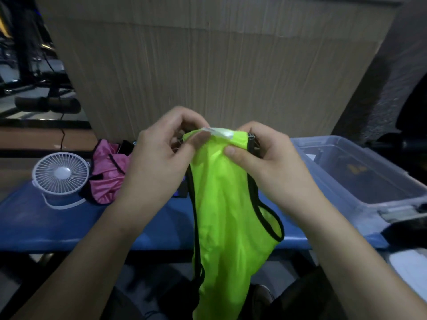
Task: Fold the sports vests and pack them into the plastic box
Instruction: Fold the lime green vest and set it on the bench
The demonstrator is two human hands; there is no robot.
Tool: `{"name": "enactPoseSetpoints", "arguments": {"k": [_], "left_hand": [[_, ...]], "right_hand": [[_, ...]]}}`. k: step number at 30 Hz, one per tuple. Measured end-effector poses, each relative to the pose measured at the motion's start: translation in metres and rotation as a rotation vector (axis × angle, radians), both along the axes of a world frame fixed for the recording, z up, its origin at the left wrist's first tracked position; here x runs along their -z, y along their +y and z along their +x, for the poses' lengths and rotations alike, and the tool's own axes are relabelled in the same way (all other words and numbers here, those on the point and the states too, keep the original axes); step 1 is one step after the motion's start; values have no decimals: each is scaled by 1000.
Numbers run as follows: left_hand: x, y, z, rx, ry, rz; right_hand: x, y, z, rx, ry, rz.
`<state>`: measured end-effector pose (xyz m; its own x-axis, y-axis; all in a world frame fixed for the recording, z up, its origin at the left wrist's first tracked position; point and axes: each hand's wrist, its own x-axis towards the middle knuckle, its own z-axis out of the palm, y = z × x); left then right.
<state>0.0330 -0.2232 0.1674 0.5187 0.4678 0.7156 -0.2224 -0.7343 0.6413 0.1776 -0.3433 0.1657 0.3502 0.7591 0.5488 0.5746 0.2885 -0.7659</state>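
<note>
Between the pinching fingers (233, 150) of both hands hangs a neon-green vest (231, 215) of thin, smooth, slightly shiny cloth, edged in matt black binding, with a white glossy tag (219, 132) just above the fingertips. Left of the fingers lies a pink vest (108, 174) of satiny, glossy cloth beside a white plastic fan (60, 173). Right of them stands a translucent, smooth plastic box (360, 172). Below them stretches a blue, faintly sheened padded surface (57, 222); beyond them rises matt, ribbed cardboard (219, 65).
</note>
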Motion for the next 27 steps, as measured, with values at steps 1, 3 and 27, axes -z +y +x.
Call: {"name": "enactPoseSetpoints", "arguments": {"k": [1,3,27], "left_hand": [[-1,0,-1,-4,-15,-5],[-1,2,-3,-24,-56,-1],[3,42,-12,-120,-63,19]], "right_hand": [[-2,-3,-3,-38,21,7],[-1,-4,-4,-82,35,-28],[130,-2,21,-91,-586,-573]]}}
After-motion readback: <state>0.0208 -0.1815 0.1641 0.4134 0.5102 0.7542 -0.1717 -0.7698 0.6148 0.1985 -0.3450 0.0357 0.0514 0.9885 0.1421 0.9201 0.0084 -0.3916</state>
